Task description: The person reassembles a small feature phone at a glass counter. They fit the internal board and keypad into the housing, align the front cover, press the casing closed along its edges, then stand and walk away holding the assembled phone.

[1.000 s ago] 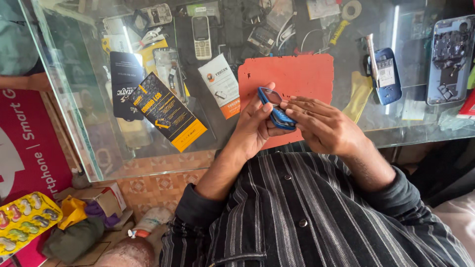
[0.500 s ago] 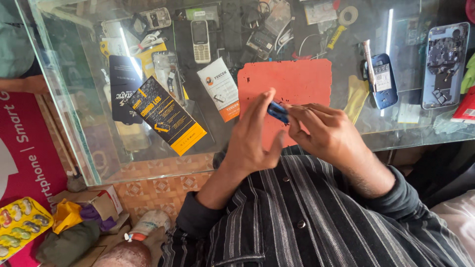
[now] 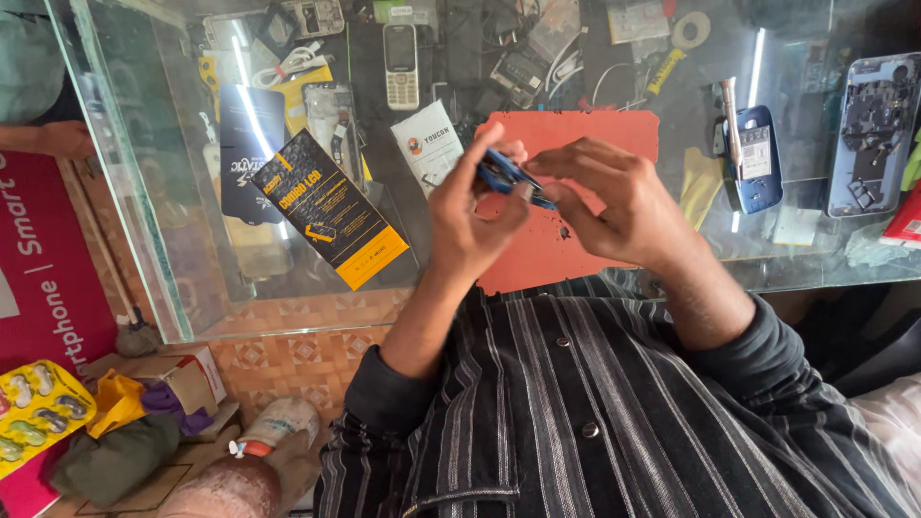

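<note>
Over the glass table (image 3: 288, 307), the left hand (image 3: 470, 225) pinches a small blue gadget (image 3: 508, 177) between thumb and fingers, held up above the orange mat (image 3: 614, 139). The right hand (image 3: 614, 206) meets it from the other side, fingertips nipping its end. Farther right lies a blue phone back (image 3: 758, 163).

**A glass counter over a patterned floor**

A clear glass-topped display counter (image 3: 144, 201) fills the upper view, its green-tinted edges catching light. Two long white strip reflections (image 3: 251, 105) streak the pane. Below the glass, terracotta floor tiles with a pale diamond pattern (image 3: 288, 360) run along the counter's foot. At the left stands a deep red printed panel (image 3: 43, 278) with white lettering.
</note>
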